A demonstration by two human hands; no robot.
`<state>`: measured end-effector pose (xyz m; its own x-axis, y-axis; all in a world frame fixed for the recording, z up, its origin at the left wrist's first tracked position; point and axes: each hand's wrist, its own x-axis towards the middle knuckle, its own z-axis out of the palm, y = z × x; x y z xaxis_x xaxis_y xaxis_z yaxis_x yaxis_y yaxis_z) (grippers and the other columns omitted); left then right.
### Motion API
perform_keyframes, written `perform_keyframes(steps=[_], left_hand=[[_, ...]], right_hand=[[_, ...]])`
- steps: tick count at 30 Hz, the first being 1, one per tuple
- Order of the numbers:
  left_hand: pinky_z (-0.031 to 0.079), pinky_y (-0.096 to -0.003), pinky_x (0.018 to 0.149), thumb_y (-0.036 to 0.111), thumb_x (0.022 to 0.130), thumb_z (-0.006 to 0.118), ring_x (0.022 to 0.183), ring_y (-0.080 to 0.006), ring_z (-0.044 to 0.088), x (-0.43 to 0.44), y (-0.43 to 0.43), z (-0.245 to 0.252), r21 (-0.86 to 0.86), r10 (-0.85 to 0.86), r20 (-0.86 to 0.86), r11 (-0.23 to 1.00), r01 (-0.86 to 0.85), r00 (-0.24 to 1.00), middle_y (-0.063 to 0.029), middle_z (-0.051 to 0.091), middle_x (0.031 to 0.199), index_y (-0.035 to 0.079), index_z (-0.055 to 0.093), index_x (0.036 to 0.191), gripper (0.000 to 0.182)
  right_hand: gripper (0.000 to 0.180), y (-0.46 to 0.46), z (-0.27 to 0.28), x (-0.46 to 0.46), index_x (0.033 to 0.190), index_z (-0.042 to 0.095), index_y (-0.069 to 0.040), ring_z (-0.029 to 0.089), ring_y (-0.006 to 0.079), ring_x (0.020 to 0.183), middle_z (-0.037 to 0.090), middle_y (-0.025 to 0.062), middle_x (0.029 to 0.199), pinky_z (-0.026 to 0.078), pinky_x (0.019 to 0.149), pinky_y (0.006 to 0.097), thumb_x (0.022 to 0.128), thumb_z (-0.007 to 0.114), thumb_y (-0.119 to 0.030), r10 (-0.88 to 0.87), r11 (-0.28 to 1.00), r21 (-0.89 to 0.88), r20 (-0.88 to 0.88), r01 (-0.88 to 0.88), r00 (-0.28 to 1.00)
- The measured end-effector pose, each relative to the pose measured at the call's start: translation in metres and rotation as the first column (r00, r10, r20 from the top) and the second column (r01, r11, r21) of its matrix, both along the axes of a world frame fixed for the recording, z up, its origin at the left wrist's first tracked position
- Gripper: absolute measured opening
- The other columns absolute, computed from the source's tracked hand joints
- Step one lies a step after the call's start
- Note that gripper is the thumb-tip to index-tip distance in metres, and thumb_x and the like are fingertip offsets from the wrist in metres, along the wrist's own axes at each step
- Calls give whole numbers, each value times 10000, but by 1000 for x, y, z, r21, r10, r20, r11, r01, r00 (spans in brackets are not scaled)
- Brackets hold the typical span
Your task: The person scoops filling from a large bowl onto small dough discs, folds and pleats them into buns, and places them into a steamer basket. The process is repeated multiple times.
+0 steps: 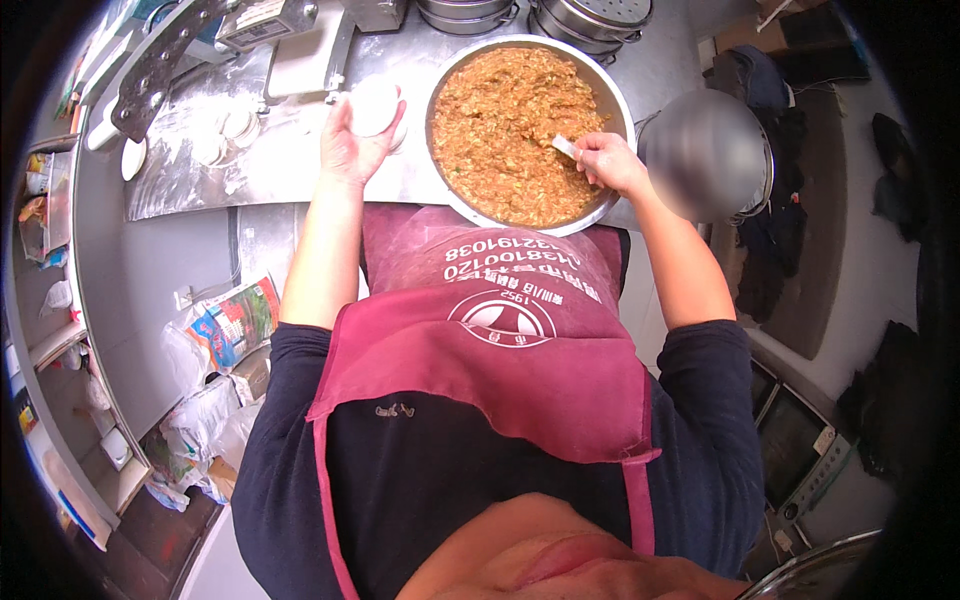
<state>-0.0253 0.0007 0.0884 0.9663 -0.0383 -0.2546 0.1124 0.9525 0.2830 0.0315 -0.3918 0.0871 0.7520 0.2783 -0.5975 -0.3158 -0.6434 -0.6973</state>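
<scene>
A round white dough wrapper (pixel 374 109) rests in my left hand (pixel 358 146), palm up above the floured steel table. My right hand (pixel 609 163) grips the pale handle of a small utensil (pixel 564 146); its far end is hidden in the orange-brown minced filling (pixel 510 135). The filling sits in a large steel bowl (pixel 442 176) at the table's front edge. More round dough wrappers (pixel 240 127) lie in loose piles to the left of my left hand, on flour.
Metal steamer pots (pixel 469 15) stand behind the bowl, and a perforated steamer (pixel 600 19) is beside them. A dough machine (pixel 304 64) stands at the back left of the steel table (pixel 292 180). A blurred round object (pixel 703 156) is close to my right forearm.
</scene>
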Motion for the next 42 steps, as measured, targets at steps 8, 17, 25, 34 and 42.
perform_keyframes(steps=[8,17,25,34,42], left_hand=[[422,-456,1078,29,963,427,1217,-353,527,12,-127,26,369,29,-240,927,64,970,-246,512,1313,-96,394,1335,394],[494,-432,836,189,995,435,949,-260,596,27,-189,42,103,138,-287,988,-112,948,-137,589,1045,-9,523,1095,239],[483,-368,986,12,963,456,1118,-247,589,5,-146,39,373,-48,-76,925,73,996,-167,585,1222,-59,472,1296,340],[468,-411,1029,-46,881,578,1131,-277,584,-23,-143,52,197,-300,1,935,294,954,-167,583,1201,-44,457,1288,425],[489,-389,1004,-33,885,587,1120,-255,591,-26,-151,58,246,-417,-58,874,418,907,-170,586,1195,-58,488,1254,383]], right_hand=[[313,33,47,-52,1209,555,57,557,85,624,654,95,895,438,524,208,911,550,-38,-285,700,582,-303,413,909],[348,63,53,-89,1161,667,-99,612,330,887,594,136,1005,518,786,404,824,602,-46,174,983,-179,805,-46,567],[235,23,71,-96,1040,706,-54,641,314,900,623,145,1036,523,819,407,867,559,-113,452,815,-565,475,-132,755],[348,46,61,-51,929,709,10,671,303,812,700,128,797,507,782,387,882,639,-327,-75,994,-34,470,103,879],[208,55,72,-66,967,658,3,539,70,720,635,10,831,436,655,219,869,704,-174,-347,769,589,62,247,936]])
